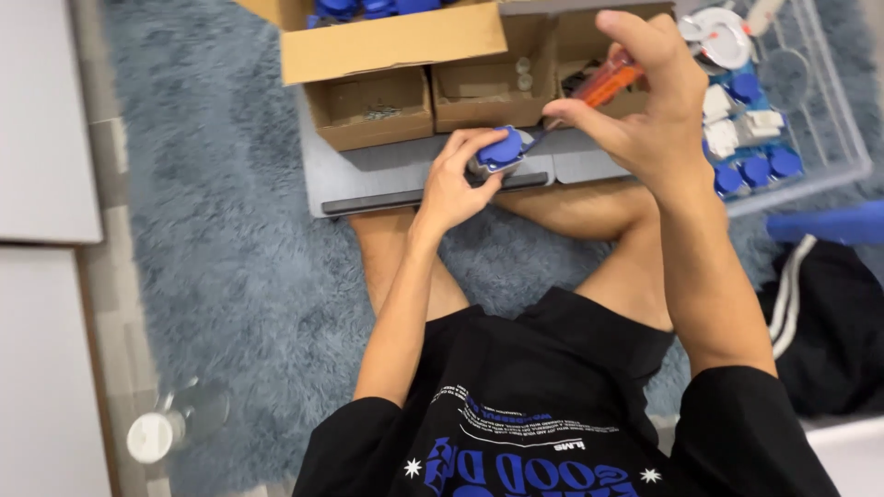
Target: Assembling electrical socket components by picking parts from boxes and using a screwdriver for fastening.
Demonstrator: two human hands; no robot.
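My left hand (456, 179) grips a small blue-and-grey socket part (498, 153) and holds it down on a grey board (387, 175) that lies across my crossed legs. My right hand (645, 101) is raised above it and holds an orange-handled screwdriver (603, 85). The screwdriver's shaft slants down to the left, and its tip meets the top of the blue part.
Small open cardboard boxes (373, 110) stand at the board's far edge, one with screws. A larger box (387, 37) holds blue parts. A clear bin (783, 120) at right holds blue and white parts. A bottle (170, 425) lies on the grey rug at left.
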